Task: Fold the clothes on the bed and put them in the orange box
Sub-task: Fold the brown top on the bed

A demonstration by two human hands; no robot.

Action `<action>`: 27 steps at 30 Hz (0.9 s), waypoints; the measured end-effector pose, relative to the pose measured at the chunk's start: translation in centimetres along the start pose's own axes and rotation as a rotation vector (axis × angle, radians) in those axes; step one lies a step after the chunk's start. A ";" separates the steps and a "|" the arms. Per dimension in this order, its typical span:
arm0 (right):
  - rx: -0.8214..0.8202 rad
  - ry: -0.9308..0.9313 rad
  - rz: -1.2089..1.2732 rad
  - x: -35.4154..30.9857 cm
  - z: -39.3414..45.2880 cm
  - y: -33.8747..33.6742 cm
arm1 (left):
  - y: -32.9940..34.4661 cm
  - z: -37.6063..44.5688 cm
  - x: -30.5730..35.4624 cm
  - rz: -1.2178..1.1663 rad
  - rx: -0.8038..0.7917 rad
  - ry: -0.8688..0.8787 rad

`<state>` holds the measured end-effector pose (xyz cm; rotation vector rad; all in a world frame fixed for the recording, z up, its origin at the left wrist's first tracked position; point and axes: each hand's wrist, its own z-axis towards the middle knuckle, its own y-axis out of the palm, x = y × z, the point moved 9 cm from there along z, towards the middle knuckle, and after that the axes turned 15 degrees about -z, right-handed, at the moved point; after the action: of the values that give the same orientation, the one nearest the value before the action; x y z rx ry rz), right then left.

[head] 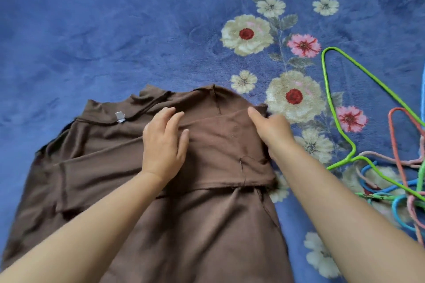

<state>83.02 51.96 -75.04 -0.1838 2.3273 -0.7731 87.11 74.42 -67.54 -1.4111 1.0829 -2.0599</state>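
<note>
A brown long-sleeved top [110,163] lies spread on the blue bed cover, its collar and a small white label [119,117] at the far left. One sleeve is folded across the chest. My left hand [164,142] rests flat on that folded sleeve with straight fingers. My right hand [271,131] is at the top's right shoulder edge, its thumb on the cloth and its fingers curled at the edge of the fabric. The orange box is not in view.
A blue flowered blanket [115,30] covers the bed. A tangle of wire hangers lies at the right: a green one [331,99], a red one [393,140], plus blue and pink ones [391,190] near my right forearm.
</note>
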 end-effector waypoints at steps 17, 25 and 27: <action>0.828 -0.817 -0.674 -11.2 -4.3 -0.6 | -4.5 -3.2 -8.3 0.050 0.027 -0.381; 0.028 -0.682 -0.924 -18.6 -0.8 11.8 | -12.0 -1.3 -20.8 0.080 -0.022 -0.812; -0.055 -0.643 -1.118 -19.0 -0.4 12.9 | -11.4 -1.5 -22.2 -0.010 -0.155 -0.815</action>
<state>98.30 68.83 -71.72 -1.5798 1.4902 -0.9381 95.58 97.55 -71.88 -2.0536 0.8663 -1.1878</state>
